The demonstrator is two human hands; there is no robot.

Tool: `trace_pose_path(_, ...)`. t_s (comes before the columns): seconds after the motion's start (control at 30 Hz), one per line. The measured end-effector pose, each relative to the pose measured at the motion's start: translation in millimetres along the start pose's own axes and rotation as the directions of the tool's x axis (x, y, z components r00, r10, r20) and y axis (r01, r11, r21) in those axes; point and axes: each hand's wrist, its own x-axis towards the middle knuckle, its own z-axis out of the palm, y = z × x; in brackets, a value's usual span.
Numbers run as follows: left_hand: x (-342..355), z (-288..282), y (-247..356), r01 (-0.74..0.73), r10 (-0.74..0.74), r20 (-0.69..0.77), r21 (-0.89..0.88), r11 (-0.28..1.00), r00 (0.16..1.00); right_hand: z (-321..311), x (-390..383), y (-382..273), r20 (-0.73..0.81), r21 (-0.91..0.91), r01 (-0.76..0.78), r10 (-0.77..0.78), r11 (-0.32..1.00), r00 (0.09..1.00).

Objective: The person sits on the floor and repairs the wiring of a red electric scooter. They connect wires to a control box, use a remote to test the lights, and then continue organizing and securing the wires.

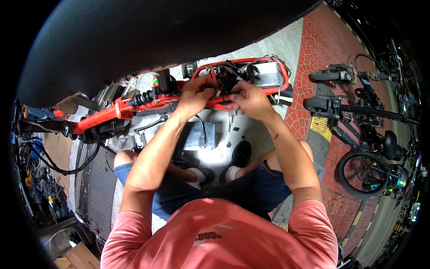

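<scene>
Both hands work at an open bay in the red tubular frame (103,117) of an electric bike. A tangle of dark wires (228,75) fills the bay, with a ribbed silver metal box (268,74) at its right end. My left hand (197,95) is closed at the near left side of the wires, and a small whitish wire connector (218,93) pokes out at its fingertips. Across a small gap, my right hand (253,101) has its thumb and fingers pinched together at the near edge of the wires. What lies between those fingers is too small to make out.
A large black padded seat (148,36) overhangs the far left. Between my feet and the frame lies a silver box (193,134) with a black plug and cable (202,138). Small dark pieces (235,129) are on the floor. Other bikes (363,172) stand at right.
</scene>
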Motion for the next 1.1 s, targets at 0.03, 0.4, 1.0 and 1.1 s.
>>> trace_pose_path(0.03, 1.1, -5.6, -1.1, 0.002, -0.004, 0.06, 0.022, 1.0, 0.998, 1.0, 0.1, -4.1, -0.101, -0.121, 0.029, -0.042, 0.992, 0.994)
trace_pose_path(0.4, 0.1, -5.0, 11.7, -0.021, 0.006, 0.131, 0.112, 0.994, 0.991, 27.3, -3.3, -23.6, -0.106, -0.471, 0.14, -0.213, 0.871, 0.971)
trace_pose_path(1.0, 4.6, -6.3, -10.0, -0.03, 0.024, 0.142, 0.044, 0.999, 0.99, 9.5, 42.6, -13.8, -0.065, -0.269, 0.001, -0.02, 0.963, 0.998)
trace_pose_path(1.1, 2.8, -7.7, 2.6, 0.008, -0.033, 0.209, 0.116, 0.993, 0.977, 9.8, 38.4, -27.7, -0.125, -0.421, -0.013, -0.044, 0.907, 0.991)
